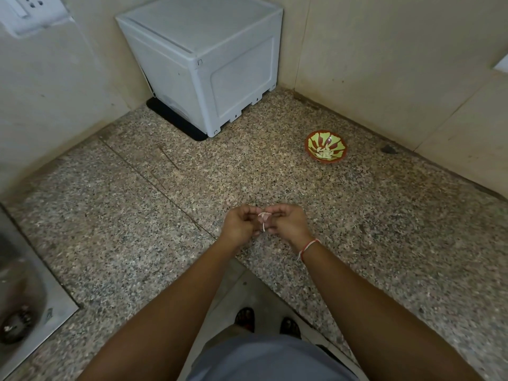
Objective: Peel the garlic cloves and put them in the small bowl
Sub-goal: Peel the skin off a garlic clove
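A pale pink garlic clove [264, 215] is held above the speckled granite counter between both my hands, with a thin strip of skin hanging down from it. My left hand [239, 224] pinches it from the left with curled fingers. My right hand [286, 222] pinches it from the right; a red and white thread is tied round that wrist. The small bowl [326, 146], red with yellow-green petals, stands on the counter far to the upper right of my hands and holds several whitish peeled cloves.
A white box-shaped appliance [203, 64] stands in the back corner on a black mat. A steel sink [24, 306] is set into the counter [137, 215] at the left edge. Tiled walls close the back and right. A small dark scrap [389, 149] lies near the right wall.
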